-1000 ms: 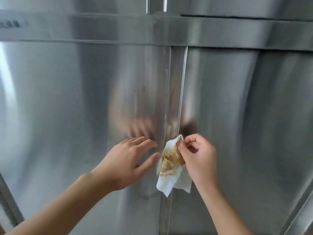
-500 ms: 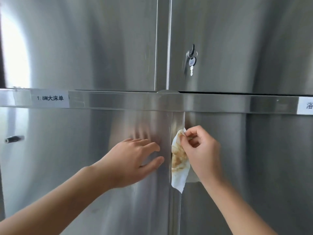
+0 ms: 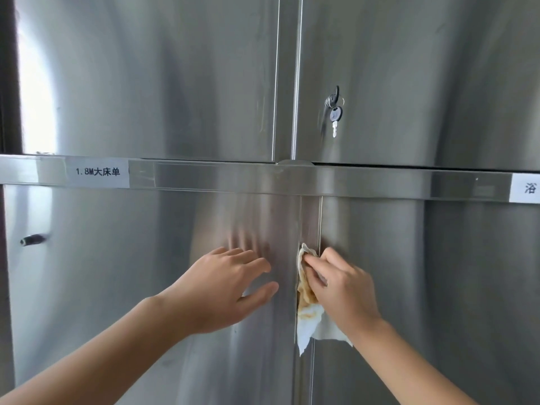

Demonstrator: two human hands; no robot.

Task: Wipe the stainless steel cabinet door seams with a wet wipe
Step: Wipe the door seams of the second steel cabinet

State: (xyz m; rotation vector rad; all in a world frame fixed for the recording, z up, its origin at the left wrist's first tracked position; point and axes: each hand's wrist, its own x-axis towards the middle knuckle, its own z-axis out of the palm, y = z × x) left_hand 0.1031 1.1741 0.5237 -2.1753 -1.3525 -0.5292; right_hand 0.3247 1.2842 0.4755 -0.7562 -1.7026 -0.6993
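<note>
Partly hidden wet wipe (image 3: 307, 320) under right hand (image 3: 342, 291), edge label (image 3: 526, 188) cropped

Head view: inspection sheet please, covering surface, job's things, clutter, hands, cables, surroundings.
Surface: stainless steel cabinet doors, appear shut, streaky reflections.
Job's things: wet wipe, stained brown, pressed on the vertical seam between the lower doors.
Clutter: nothing seen.
Hands: left hand flat on the lower left door, fingers straight; right hand holds the wet wipe against the seam.
Cables: nothing seen.
Surroundings: keys hanging from the upper right door's lock; white label on the crossbar; dark stub on the lower left door.
</note>
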